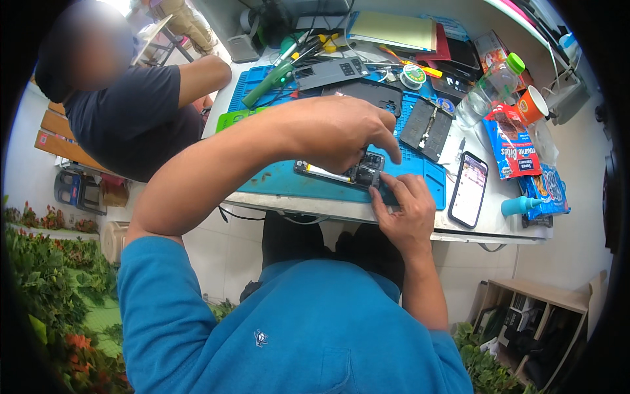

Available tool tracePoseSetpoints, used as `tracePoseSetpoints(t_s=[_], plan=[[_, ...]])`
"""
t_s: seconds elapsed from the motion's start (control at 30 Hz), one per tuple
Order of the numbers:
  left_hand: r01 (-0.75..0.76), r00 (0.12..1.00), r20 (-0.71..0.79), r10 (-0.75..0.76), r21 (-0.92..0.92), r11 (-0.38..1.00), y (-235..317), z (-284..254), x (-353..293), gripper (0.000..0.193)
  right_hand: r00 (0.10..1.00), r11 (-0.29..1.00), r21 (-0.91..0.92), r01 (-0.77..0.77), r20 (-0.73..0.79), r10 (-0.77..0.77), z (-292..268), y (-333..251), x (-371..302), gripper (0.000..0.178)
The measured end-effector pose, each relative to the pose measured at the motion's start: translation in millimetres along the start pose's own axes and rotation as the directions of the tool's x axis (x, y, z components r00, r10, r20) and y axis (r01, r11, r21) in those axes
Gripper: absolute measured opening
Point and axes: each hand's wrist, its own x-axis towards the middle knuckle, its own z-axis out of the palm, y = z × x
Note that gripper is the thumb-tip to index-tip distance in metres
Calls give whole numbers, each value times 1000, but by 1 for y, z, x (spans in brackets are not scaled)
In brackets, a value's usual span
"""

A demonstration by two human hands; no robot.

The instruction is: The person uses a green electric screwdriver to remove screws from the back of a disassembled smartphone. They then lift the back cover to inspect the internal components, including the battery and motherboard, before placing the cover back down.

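An opened phone (364,176) lies near the front of a blue work mat (269,180), its black inner parts and a pale battery strip showing. My left hand (354,134) arches over it, fingers curled down and the index finger bent toward the phone's right end; its fingertips are partly hidden, and so is anything they hold. At that right end, the thumb and index finger of my right hand (408,211) pinch the phone's edge. Just behind, a dark metal holder (426,129) rests on the mat, with a grey phone back cover (331,71) farther back.
A lit smartphone (468,190) and a small teal bottle (518,205) lie at the right. Beyond are snack packs (512,148), an orange cup (532,105), a clear bottle (487,94), and a solder spool (413,77). A green tool (269,85) lies back left; another person (125,118) sits left.
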Motion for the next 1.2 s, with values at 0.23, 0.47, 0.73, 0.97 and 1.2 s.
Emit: tracePoseSetpoints(t_s=[0.23,0.47,0.73,0.97,1.2], plan=[[-124,978,-188,94,-153,981,0,13,-2,61,1000,1000,-10,-13,24,13,-6,0,1,31],[63,842,-412,-349,-568,821,-28,79,-41,36,1000,999,37,-17,26,16,-4,0,0,33],[-40,541,-693,-477,-587,808,-81,64,13,54,1000,1000,29,-8,21,7,-6,1,0,33],[117,622,-663,-416,-448,887,-83,73,28,52,999,1000,17,-16,34,16,-6,3,-1,33],[47,545,-688,-479,-545,837,-85,69,12,57,1000,1000,25,-7,23,6,-4,0,2,32]])
